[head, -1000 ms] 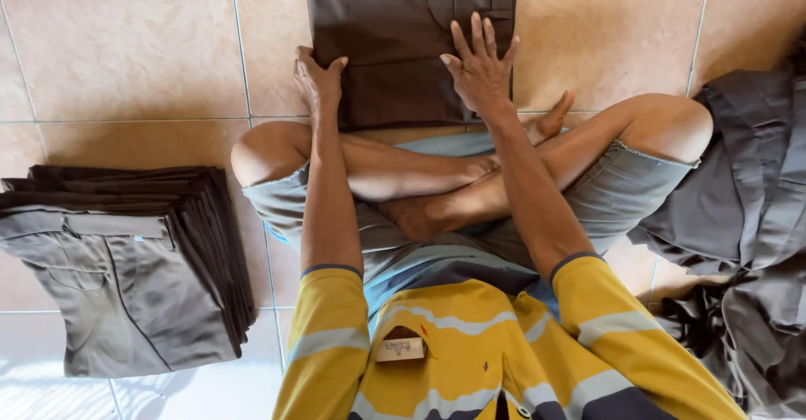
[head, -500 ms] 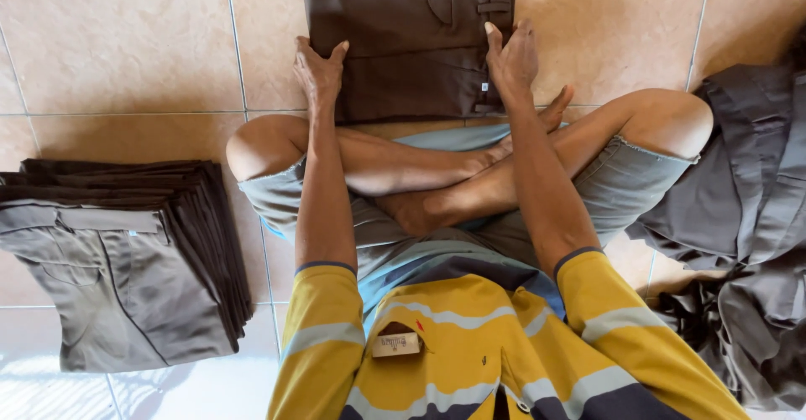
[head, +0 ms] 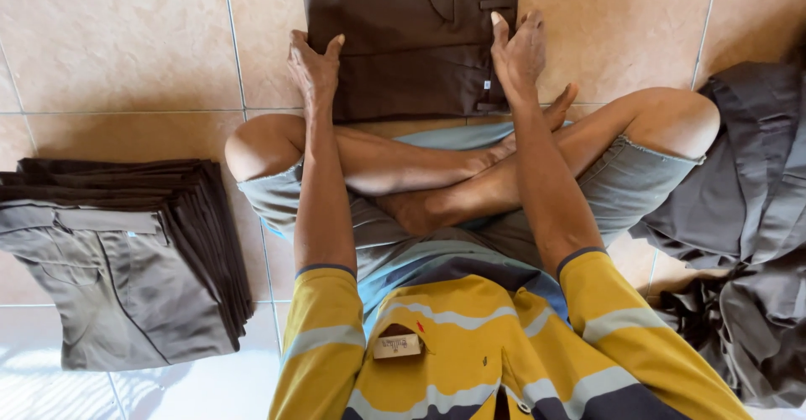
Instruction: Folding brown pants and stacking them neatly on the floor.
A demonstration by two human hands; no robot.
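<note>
I sit cross-legged on a tiled floor. A folded pair of dark brown trousers [head: 411, 38] lies flat on the floor in front of my knees. My left hand [head: 315, 67] grips the left edge of the folded trousers, thumb on top. At the right edge, near the belt loop, my right hand [head: 519, 51] holds the cloth, fingers curled around it. Both arms reach forward over my crossed legs.
A stack of several folded dark brown and grey trousers [head: 126, 252] stands on the floor to my left. To my right, a heap of unfolded dark grey garments [head: 747, 219] is piled on the tiles. The floor is beige tile [head: 126, 42].
My right hand was spread flat on the trousers; it has slid to the right edge and curled onto it. My left hand has stayed at the left edge.
</note>
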